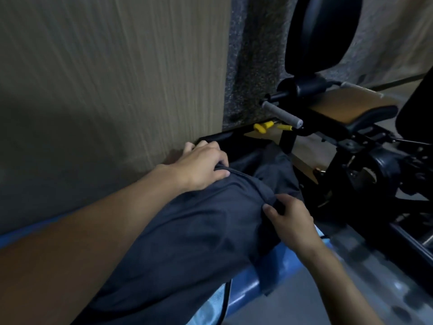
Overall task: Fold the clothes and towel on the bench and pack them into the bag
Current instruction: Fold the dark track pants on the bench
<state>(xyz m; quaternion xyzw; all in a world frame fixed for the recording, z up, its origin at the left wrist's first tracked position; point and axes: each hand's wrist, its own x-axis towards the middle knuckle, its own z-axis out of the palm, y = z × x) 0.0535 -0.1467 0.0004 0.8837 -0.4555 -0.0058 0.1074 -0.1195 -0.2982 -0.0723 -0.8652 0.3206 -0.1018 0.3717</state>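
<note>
- Lying along the blue bench (246, 285) from 7 o'clock up to centre: one dark navy garment (187, 235), creased, with its far end bunched into folds just past centre.
- Left hand (201, 165), slightly above centre towards 11 o'clock: it rests on the garment's far left edge, thumb and curled fingers closed on a ridge of the cloth, and its outer fingertips reach the bench's far rim.
- Right hand (290, 219), at 4 o'clock near centre: fingers bent and drawn together, pinching a fold at the garment's right edge; the thumb lies against the cloth.
- Pale blue mesh (206, 308), at 6 o'clock: it shows from under the garment's near end and a black cord runs across it; what it belongs to cannot be told.
- Wood-grain wall panel (105, 78), 9 to 11 o'clock: it stands just behind the bench.
- Speckled grey panel (253, 55), 12 o'clock: it is beside the wood-grain panel.
- Exercise machine (375, 165), 1 to 4 o'clock: black frame, tan pad (356, 104), grey handle (281, 114) and yellow knob (261, 127); it stands near the bench's far end.
</note>
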